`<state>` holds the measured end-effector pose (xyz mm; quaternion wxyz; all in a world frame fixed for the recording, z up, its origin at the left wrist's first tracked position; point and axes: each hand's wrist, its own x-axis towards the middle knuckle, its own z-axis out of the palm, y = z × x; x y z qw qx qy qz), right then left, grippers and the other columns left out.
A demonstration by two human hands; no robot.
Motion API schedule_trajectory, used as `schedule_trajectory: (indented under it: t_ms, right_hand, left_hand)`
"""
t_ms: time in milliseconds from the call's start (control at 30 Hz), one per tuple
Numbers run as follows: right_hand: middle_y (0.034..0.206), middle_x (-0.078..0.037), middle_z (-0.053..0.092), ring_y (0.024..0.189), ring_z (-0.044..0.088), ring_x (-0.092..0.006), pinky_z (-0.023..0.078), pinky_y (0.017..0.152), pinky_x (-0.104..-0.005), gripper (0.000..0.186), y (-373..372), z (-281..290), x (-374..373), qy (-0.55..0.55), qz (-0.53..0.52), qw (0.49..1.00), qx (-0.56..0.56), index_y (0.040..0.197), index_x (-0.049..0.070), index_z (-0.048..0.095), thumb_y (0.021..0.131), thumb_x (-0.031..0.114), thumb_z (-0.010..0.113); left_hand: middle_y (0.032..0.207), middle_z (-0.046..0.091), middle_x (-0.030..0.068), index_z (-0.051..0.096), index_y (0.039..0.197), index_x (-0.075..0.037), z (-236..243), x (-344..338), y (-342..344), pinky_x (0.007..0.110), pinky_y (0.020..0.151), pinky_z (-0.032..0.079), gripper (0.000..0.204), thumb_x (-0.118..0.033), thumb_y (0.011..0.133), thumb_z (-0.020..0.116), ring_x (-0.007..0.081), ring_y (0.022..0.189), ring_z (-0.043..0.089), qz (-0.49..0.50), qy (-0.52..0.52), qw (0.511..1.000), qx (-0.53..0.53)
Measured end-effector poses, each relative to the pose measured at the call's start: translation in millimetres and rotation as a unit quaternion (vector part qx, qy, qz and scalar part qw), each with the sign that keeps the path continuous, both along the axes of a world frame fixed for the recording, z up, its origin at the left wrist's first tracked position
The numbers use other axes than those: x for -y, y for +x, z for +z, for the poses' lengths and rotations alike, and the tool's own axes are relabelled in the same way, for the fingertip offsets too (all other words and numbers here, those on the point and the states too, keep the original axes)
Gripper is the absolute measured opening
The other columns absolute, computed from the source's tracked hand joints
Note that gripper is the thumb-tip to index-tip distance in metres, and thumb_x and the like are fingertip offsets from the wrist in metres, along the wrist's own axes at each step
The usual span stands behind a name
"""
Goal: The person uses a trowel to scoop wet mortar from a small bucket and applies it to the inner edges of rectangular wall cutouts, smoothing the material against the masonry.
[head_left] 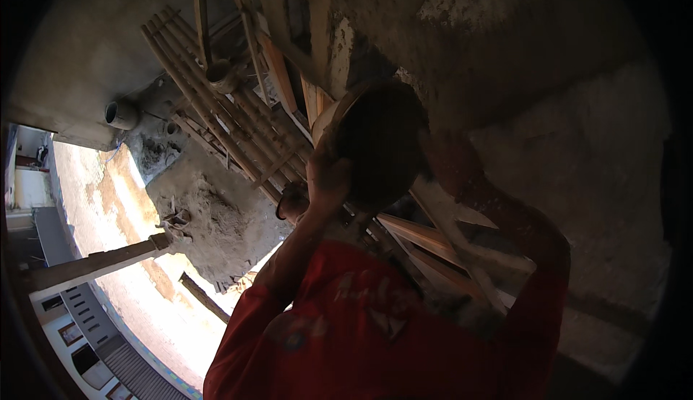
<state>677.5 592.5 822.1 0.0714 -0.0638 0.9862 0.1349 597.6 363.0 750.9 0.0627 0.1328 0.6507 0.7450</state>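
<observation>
A round bucket (326,120) is held up in front of my chest, its dark mouth turned toward me. My left hand (329,180) is closed on its near left rim. At the bucket's right edge is my right hand (451,162), dim and smeared, so its fingers cannot be made out. Deep shadow hides whatever the bucket holds. Behind it rises a rough, partly plastered wall (469,75).
Lashed bamboo poles (216,122) form a platform on the left, with another bucket (220,75) on it. A grey bucket (121,115) stands farther left. Below are a sand heap (216,205) and a post (101,264). Slanting wooden boards (426,237) lie low on the right.
</observation>
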Motion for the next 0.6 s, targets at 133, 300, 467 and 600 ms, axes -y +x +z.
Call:
schedule_trajectory:
  t_ms: [133,300,467,600]
  right_hand:
    - [0.105,-0.017,0.064,0.1,0.063,-0.0276,0.046,0.088,-0.0449,0.038,-7.2,-14.6,1.5,-0.058,-0.082,0.988,0.12,0.125,0.005,0.054,0.088,0.015,0.052]
    - [0.095,-0.015,0.067,0.091,0.067,-0.0283,0.051,0.078,-0.0413,0.03,24.1,-115.6,-36.4,-0.482,-0.037,0.863,0.148,0.114,0.003,0.057,0.087,0.017,0.055]
    - [0.101,-0.016,0.067,0.094,0.066,-0.0305,0.053,0.078,-0.0417,0.034,10.2,-41.3,-5.0,-0.43,-0.042,0.9,0.049,0.112,0.004,0.061,0.082,0.019,0.066]
    - [0.103,-0.016,0.066,0.096,0.065,-0.0284,0.052,0.084,-0.0385,0.046,8.4,18.6,-8.1,-0.404,-0.055,0.913,-0.025,0.121,0.004,0.057,0.079,0.017,0.07]
  left_hand:
    - [0.107,0.067,0.0193,0.055,0.129,-0.005,10.8,-9.3,4.6,0.037,0.091,0.049,0.058,0.0,0.072,0.051,0.0296,0.108,0.065,-0.002,-0.105,0.995,-0.003]
    - [0.107,0.067,0.0187,0.056,0.128,-0.006,23.6,-18.0,9.2,0.037,0.087,0.051,0.055,-0.001,0.073,0.053,0.0292,0.104,0.065,-0.006,-0.172,0.985,-0.017]
    - [0.1,0.066,0.0088,0.056,0.124,0.001,6.7,-5.1,-2.8,0.03,0.08,0.05,0.051,0.006,0.074,0.052,0.0153,0.09,0.062,0.013,-0.034,0.998,0.042]
    - [0.101,0.065,0.0057,0.057,0.119,0.003,21.0,6.3,-5.8,0.027,0.08,0.05,0.045,0.009,0.075,0.051,0.0126,0.09,0.061,0.017,0.043,0.997,0.07]
